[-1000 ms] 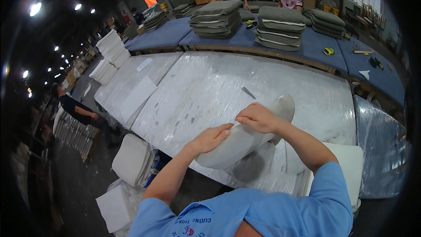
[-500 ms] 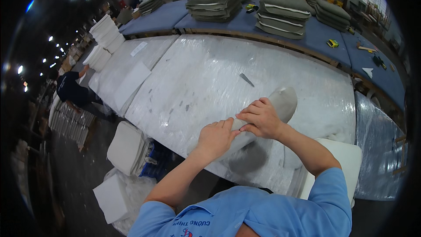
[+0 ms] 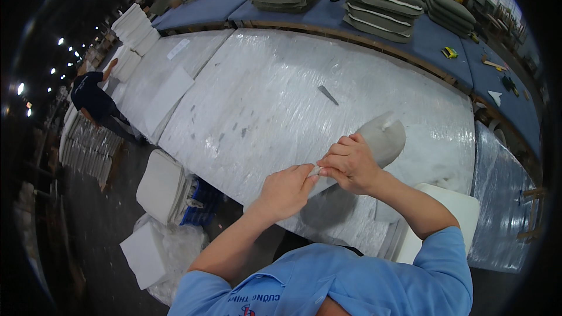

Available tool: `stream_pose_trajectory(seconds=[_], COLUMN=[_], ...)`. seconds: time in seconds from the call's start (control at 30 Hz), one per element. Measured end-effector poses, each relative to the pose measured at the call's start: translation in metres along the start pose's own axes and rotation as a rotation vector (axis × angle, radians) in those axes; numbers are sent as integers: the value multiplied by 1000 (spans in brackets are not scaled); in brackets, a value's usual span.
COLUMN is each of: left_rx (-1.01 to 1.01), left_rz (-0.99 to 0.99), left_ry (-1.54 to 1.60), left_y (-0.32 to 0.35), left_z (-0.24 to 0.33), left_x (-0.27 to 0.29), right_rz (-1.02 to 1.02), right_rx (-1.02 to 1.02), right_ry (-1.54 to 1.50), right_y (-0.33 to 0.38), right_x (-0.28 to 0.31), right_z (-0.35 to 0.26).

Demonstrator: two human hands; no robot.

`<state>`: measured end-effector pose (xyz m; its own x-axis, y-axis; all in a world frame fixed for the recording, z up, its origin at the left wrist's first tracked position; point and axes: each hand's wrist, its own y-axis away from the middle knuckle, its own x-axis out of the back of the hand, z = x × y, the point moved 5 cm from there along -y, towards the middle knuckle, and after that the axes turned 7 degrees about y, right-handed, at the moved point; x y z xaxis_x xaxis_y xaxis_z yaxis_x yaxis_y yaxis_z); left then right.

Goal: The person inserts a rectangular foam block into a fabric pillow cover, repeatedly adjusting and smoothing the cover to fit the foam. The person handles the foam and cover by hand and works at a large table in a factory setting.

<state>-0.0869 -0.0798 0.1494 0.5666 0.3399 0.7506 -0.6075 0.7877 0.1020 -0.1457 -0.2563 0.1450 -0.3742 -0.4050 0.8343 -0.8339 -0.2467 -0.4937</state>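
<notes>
- Cushion (image 3: 383,137), light grey and rounded, is at the near side of the plastic-wrapped table (image 3: 263,105), slanting from under the hands toward far right. Dark shadow on the plastic just below it; can't tell how much of it touches the table.
- Left hand (image 3: 285,190): on the near-left part of the cushion, fingers bent, thumb and fingertips pinching a pale fold of its cover.
- Right hand (image 3: 351,164): just beside the left, fingers curled, thumb and fingers pinching the same fold. Fingertips of the two hands nearly meet.
- Cushion's far end sticks out past the right hand, uncovered.
- Grey wedge-shaped strip (image 3: 328,95) lies flat on the plastic, beyond the hands, apart from both.
- White padded stack (image 3: 442,213) near right elbow, by the table's near-right edge.
- Blue worktop (image 3: 430,61) across the far side, carrying grey-green cushion stacks (image 3: 383,9) and a yellow-and-black tool (image 3: 449,52).
- Floor at left: white pads (image 3: 161,187) against a blue crate (image 3: 202,202).
- Co-worker (image 3: 92,95), dark clothes, far left, one arm stretched to the white stacks (image 3: 134,29).
</notes>
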Motion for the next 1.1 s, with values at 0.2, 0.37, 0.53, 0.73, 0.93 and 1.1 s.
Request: stream_pose_trajectory(seconds=[0.2,0.37,0.53,0.73,0.93,1.1], left_rx=[131,82,74,57,-223,-70], left_rz=[-377,-423,-449,-402,4,-92], left_ry=[178,300,385,440,-13,-345], left_y=[-14,-16,-20,-26,-15,-20], left_z=[0,-28,-36,-38,-18,25], left_x=[13,3,-5,6,21,-7], right_rz=[-116,-153,-187,-365,-63,-118], right_rx=[49,145,119,-161,-420,82], right_ry=[-19,22,74,-364,-682,178], right_y=[-4,-9,-5,-29,-2,15], right_x=[4,-6,-7,10,61,29], right_z=[3,0,0,35,85,38])
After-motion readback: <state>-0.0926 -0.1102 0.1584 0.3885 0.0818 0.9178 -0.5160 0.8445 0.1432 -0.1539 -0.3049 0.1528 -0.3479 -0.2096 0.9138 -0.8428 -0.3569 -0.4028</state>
